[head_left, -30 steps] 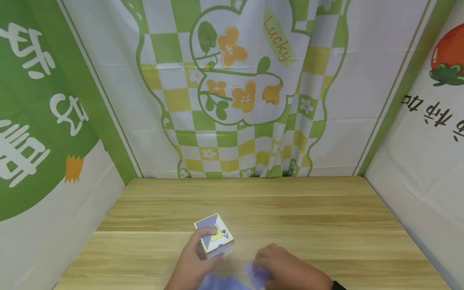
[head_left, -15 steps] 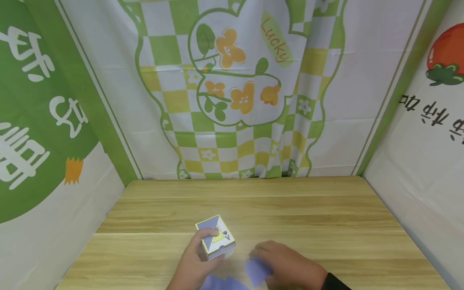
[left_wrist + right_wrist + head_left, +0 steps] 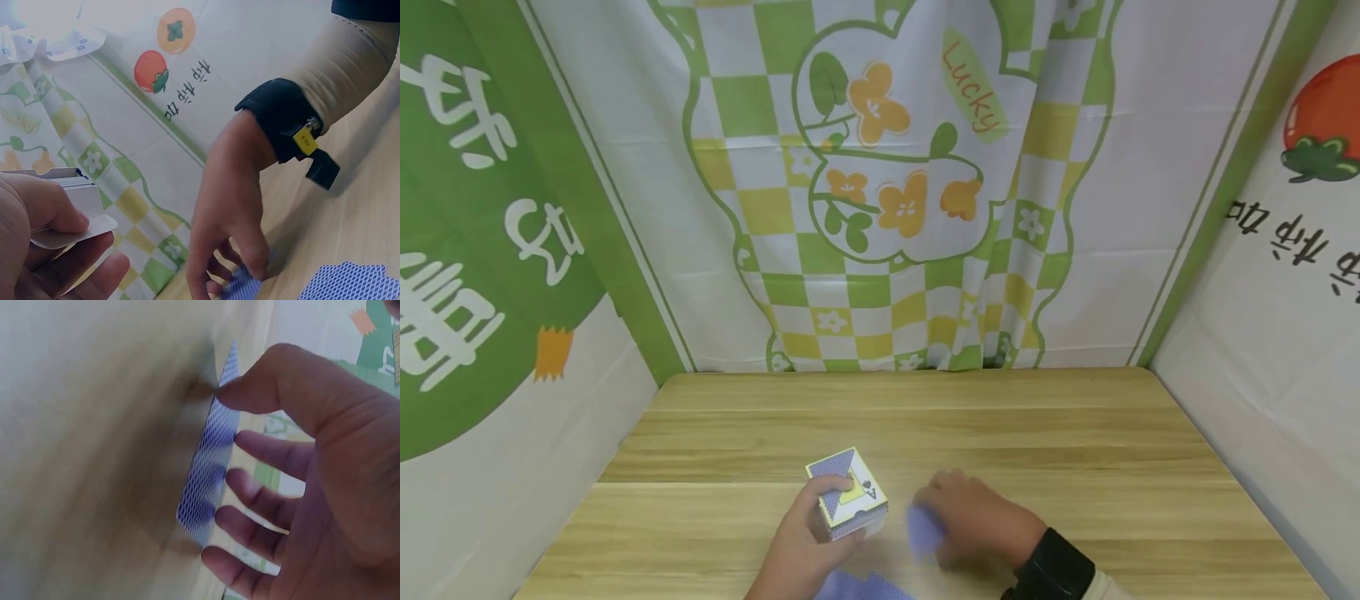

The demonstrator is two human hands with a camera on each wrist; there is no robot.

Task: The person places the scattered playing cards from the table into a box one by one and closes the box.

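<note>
My left hand [image 3: 801, 533] grips a playing card box [image 3: 863, 493] with an ace printed on its face, thumb across the top. In the left wrist view the box's flap [image 3: 81, 232] stands out and white card edges show inside. To the right, my right hand [image 3: 981, 521] holds a blue-patterned playing card [image 3: 209, 462] by its edges, between the thumb and fingertips, low over the table. Whether it is one card or a thin stack, I cannot tell. Several more blue-backed cards [image 3: 347, 284] lie spread on the table, cut off by the head view's lower edge.
The wooden table [image 3: 910, 425] reaches back to a green-and-white checked curtain [image 3: 872, 292]. Printed cloth walls [image 3: 1270, 275] flank it on both sides. A black strap with a small device [image 3: 306, 140] sits on the right wrist.
My right hand has moved away from the near edge with the playing card, a little farther from the spread cards. My left hand and the box have barely shifted.
</note>
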